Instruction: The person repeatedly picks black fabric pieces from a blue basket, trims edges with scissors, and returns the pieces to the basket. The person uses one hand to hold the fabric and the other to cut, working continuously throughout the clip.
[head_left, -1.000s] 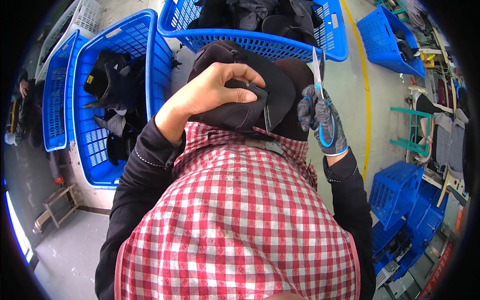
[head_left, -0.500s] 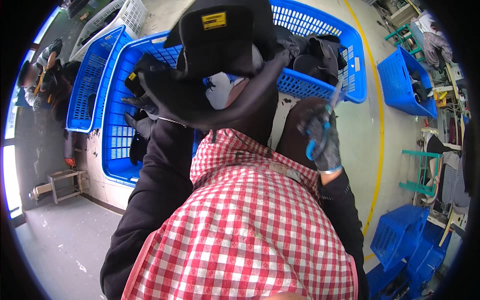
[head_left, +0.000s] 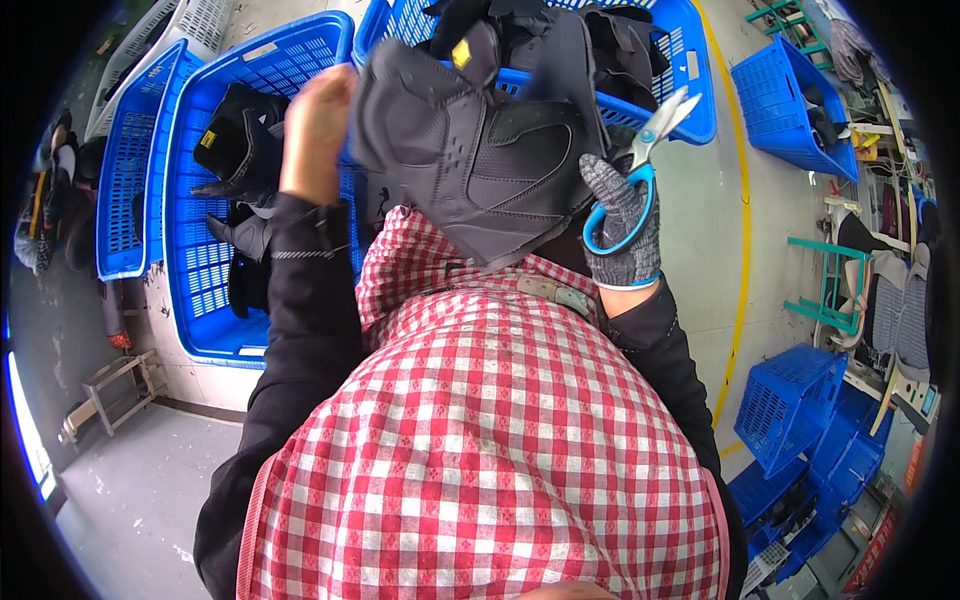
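Observation:
A black shoe upper (head_left: 480,165) with stitched overlays hangs above my lap. My left hand (head_left: 315,135) is bare and slightly blurred, its curled fingers at the upper's far left edge; the fingertips are partly hidden. On the other side, my right hand (head_left: 622,225), in a grey knit glove, holds scissors (head_left: 655,130) by their blue loops. Their blades point away from me, slightly apart, beside the upper's right edge and not visibly cutting it. The gloved thumb lies close to that edge; whether it touches I cannot tell.
More black uppers lie in a blue basket (head_left: 175,290) on the left and another blue basket (head_left: 703,60) ahead. A yellow line (head_left: 742,260) runs along the floor at right, with more blue crates (head_left: 790,405) beyond. A small stool (head_left: 120,390) stands at lower left.
The upper has been turned and lowered, so its stitched outer side shows. My left hand has come into view from behind it. The right hand with the scissors has moved slightly left.

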